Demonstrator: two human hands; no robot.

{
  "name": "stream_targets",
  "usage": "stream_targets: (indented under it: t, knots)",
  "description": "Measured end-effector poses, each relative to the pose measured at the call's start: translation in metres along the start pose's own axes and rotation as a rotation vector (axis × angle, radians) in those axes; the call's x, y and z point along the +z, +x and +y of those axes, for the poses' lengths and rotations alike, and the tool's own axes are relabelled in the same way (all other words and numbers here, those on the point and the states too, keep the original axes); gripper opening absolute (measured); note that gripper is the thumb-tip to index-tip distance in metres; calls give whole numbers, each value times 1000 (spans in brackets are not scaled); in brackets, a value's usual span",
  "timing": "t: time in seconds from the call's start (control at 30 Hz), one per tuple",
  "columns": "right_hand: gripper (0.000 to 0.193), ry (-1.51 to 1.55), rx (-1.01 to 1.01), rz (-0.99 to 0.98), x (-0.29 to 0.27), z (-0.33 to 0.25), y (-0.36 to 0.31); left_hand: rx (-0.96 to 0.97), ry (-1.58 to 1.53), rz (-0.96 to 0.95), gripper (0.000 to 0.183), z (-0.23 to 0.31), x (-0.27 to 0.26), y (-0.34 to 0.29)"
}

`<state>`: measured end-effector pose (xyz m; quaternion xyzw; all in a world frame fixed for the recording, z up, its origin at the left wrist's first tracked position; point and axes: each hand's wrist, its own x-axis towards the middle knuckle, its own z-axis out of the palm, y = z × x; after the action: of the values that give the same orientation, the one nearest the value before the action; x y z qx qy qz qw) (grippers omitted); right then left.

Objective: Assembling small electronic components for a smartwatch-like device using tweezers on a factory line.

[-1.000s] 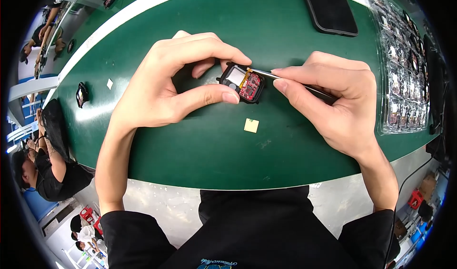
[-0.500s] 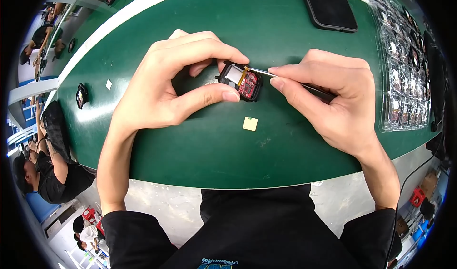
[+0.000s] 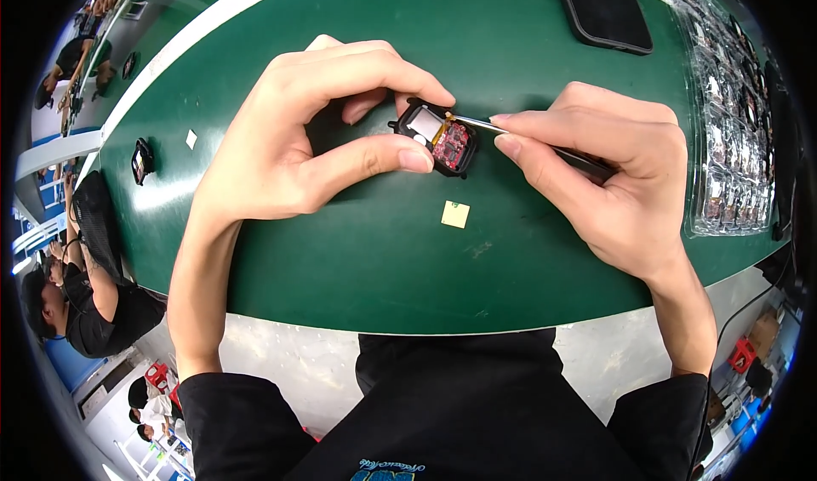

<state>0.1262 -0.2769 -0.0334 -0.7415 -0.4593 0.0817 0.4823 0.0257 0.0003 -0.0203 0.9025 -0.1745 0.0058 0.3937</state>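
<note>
My left hand pinches a small black device between thumb and forefinger on the green table. The device lies open, showing a red circuit board and a pale square part. My right hand grips thin metal tweezers, and their tip touches the upper edge of the open device. A small yellow square piece lies on the table just below the device, between both hands.
A black phone lies at the far edge. A clear plastic tray with several small parts runs along the right side. Another small black device and a white scrap lie at left. People sit beyond the table's left edge.
Both hands keep their hold with only slight shifts. The tweezer tip stays at the device's upper edge.
</note>
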Motion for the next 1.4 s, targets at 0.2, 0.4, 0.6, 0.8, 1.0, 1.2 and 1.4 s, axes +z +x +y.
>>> stream_targets:
  t: [0.2,0.4,0.6,0.8,1.0,1.2,1.4]
  knots:
    - [20,-11,-24,3,2,2,-1,9,49,12,52,3,3,1]
    - [19,-6,-1,13,4,0,0,37,49,4,45,3,3,1]
    - [19,11,-19,14,2,2,-2,41,43,17,45,4,3,3]
    - [19,-17,-18,35,-2,-3,-3,19,18,24,53,7,5,2]
    - [9,85,91,127,0,-8,0,-18,66,55,56,11,10,-1]
    - [17,147,110,37,5,-13,7,-19,41,95,56,10,5,-4]
    - [45,-181,-115,-26,14,-15,8,-107,-94,6,78,11,3,-2]
